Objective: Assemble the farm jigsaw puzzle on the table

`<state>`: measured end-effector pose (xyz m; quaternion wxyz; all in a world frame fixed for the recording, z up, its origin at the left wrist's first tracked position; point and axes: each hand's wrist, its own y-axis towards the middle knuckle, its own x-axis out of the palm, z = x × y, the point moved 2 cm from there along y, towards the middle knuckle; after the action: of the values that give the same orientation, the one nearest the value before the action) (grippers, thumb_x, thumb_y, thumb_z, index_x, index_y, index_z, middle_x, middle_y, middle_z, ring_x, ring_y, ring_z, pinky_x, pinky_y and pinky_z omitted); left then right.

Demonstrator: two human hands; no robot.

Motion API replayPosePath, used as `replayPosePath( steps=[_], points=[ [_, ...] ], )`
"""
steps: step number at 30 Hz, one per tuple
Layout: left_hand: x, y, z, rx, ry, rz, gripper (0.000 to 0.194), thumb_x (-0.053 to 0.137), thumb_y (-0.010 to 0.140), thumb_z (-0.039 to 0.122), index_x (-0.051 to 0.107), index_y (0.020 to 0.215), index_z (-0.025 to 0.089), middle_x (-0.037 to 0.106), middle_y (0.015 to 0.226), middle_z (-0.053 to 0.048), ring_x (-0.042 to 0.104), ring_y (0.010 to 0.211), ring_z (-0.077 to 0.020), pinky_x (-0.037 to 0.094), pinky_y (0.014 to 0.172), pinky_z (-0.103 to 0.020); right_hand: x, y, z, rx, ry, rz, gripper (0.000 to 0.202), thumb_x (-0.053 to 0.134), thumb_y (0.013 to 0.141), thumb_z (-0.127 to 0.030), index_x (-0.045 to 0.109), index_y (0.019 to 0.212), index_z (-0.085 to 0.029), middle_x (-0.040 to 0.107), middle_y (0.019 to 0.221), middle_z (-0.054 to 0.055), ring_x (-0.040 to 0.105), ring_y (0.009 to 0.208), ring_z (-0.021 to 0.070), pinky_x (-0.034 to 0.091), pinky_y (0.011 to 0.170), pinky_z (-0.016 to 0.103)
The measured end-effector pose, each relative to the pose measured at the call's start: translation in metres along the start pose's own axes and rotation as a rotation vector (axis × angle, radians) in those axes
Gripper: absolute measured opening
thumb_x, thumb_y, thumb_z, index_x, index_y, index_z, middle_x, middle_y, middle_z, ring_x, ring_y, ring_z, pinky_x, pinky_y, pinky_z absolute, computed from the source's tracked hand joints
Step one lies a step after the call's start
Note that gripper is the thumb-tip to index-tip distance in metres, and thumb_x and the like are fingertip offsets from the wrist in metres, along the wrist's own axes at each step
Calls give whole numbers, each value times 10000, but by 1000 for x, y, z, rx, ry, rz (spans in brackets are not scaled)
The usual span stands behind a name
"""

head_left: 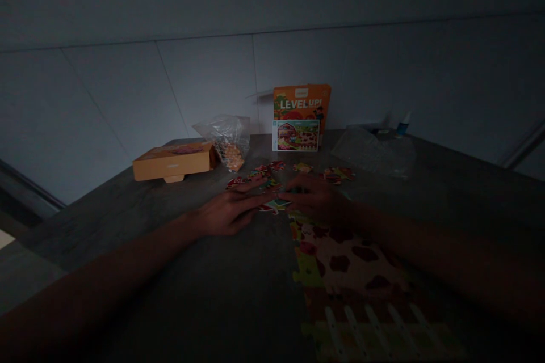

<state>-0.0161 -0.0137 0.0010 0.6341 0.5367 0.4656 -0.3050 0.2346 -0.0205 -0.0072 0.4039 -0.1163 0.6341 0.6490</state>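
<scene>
My left hand (227, 212) reaches in from the left with its fingers stretched and apart. Its fingertips touch or nearly touch a pale green puzzle piece (277, 203) on the table. From the other side, my right hand (317, 198) has its fingers bent together at the right end of that piece; its thumb is hidden. Below my right forearm lies a joined section of puzzle (340, 261) with a spotted cow and a white fence, partly covered by the arm. Loose puzzle pieces (276, 165) are scattered just beyond my hands.
An orange "LEVEL UP!" box (303, 101) stands at the back, with a picture card (297, 136) leaning against it. At left are an open orange box (172, 167) and a clear bag (232, 133) holding pieces. Another clear bag (374, 153) and a small bottle (403, 125) are at right.
</scene>
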Motion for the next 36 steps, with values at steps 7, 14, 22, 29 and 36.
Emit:
replayPosePath(
  steps=[7,14,22,29,36],
  points=[
    [-1,1,-1,2,27,63,517,451,901,85,475,1403,207,528,1435,-82,261,1467,-265,396,1138,-496,5,1,-4,81,52,-105,400,536,947,-229,524,1342,-167,588,1198,151,556,1134,246,516,947,435],
    [2,1,-6,-87,36,72,448,485,865,101,579,1298,166,545,1408,-139,451,1358,-284,497,1046,-468,9,-6,5,462,51,-228,548,606,843,-280,510,1368,-155,627,1233,161,591,1112,292,490,949,474],
    [-1,-1,-15,-127,152,289,281,526,931,151,665,1169,211,688,1155,-94,586,1200,-239,555,957,-408,11,-5,8,575,8,-284,394,608,846,-300,626,1207,-140,655,1164,164,597,1072,304,475,940,476],
    [-7,-5,-17,-275,228,420,189,581,944,300,722,958,176,683,869,-75,605,912,-209,545,774,-330,14,-11,18,720,-166,-256,246,596,863,-178,660,1095,-128,670,1089,171,608,1053,313,474,944,493],
    [-3,0,-19,-420,16,343,239,561,945,324,709,822,182,685,773,-38,573,779,-188,496,722,-299,10,-8,16,658,-141,-181,281,589,857,-143,645,1126,-201,650,1118,129,604,1072,295,498,935,477]
  ],
)
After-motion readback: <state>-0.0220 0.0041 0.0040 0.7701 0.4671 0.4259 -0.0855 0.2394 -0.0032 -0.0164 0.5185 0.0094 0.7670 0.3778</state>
